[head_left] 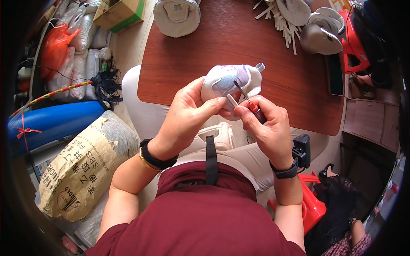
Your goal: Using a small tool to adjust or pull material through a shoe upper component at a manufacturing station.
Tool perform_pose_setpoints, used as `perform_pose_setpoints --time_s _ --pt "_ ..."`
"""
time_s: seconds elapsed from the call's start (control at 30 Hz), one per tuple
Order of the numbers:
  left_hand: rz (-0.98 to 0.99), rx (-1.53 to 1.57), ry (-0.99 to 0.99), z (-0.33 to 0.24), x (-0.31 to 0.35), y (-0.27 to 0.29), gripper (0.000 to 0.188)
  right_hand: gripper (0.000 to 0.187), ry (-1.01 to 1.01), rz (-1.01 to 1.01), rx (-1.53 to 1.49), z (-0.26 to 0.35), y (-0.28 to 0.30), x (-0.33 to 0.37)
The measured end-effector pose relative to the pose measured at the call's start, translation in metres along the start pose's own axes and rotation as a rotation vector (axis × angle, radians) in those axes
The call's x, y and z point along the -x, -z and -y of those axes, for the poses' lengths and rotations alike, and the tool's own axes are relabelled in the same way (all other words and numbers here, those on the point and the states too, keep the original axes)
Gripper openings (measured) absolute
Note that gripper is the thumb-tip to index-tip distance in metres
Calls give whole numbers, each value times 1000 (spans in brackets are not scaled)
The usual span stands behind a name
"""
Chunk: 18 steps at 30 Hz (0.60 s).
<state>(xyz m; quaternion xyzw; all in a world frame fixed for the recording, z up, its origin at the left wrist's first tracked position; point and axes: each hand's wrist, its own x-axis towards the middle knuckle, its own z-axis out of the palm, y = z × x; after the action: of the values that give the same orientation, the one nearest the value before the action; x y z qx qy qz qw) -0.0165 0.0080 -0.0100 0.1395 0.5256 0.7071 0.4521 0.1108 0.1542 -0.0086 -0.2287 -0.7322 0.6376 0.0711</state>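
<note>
Close to the table's near edge, my left hand [185, 110] is closed around a small shoe upper [225, 80] in white, pale blue and lilac. A loop tab [260, 67] stands up from the upper's right end, above its fluffy white lining. My right hand [270, 123] grips a thin-shafted hand tool [257, 112] with a red and dark handle, like a screwdriver or awl. The metal shaft points up and left at the upper. Between my two thumbs shows a short whitish strip [232, 101]; whether it is joined to the upper, I cannot tell.
A reddish-brown table [179, 64] carries a stack of whitish shoe pieces [177, 17], white strips [290, 32], more pieces [324, 32] and a dark flat device [335, 74]. Left are a paper sack [81, 170] and blue cylinder [60, 123]. Red stool [311, 202], another person's arm [358, 232] lower right.
</note>
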Motion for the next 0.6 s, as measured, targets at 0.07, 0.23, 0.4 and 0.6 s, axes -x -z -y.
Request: perform_pose_setpoints --time_s 0.07,0.23,0.4,0.6 --pt "-12 -4 -9 -1 0 -3 35 19 19 -20 -49 1 -2 -1" --pt "-21 -24 -24 3 1 -4 39 18 -10 -51 -78 1 -6 -1" --pt "-69 -19 -46 7 1 -8 36 17 16 -114 12 -1 -13 0" --pt "-51 -31 -67 9 3 -7 31 16 46 -131 42 0 -15 1"
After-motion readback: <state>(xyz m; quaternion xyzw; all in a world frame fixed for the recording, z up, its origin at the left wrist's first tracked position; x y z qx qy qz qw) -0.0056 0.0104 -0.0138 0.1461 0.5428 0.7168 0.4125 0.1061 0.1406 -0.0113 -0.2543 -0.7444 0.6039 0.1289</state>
